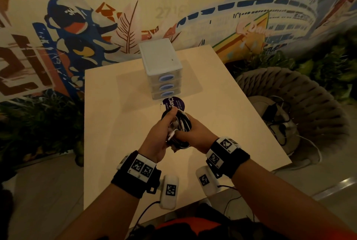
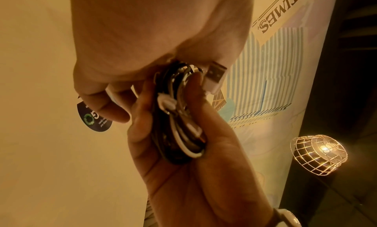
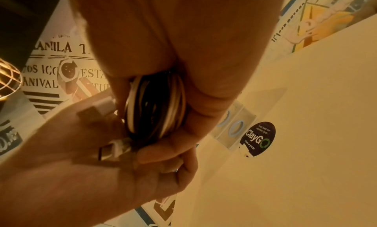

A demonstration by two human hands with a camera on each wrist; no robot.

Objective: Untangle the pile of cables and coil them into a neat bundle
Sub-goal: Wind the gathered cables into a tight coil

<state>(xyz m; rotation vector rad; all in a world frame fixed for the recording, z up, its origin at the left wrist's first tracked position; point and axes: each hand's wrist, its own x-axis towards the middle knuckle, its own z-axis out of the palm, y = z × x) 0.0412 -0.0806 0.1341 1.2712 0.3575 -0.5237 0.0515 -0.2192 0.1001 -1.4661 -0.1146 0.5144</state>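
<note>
A coiled bundle of black and white cables (image 1: 179,123) is held a little above the pale table (image 1: 119,123), in front of me. My left hand (image 1: 168,121) grips its left side, thumb lying along the top. My right hand (image 1: 186,130) wraps the right side. In the left wrist view the coil (image 2: 179,125) lies in the right palm, under the right thumb, and a white USB plug (image 2: 216,77) sticks out at the top. In the right wrist view my right hand's fingers curl round the coil (image 3: 155,104), with two plugs (image 3: 108,151) against the left hand.
A white three-drawer box (image 1: 162,69) stands at the table's far middle, with a round dark ClayGo sticker (image 1: 174,102) just in front of it. A wicker chair (image 1: 293,100) holding more cables stands to the right. Plants line both sides. A muralled wall is behind.
</note>
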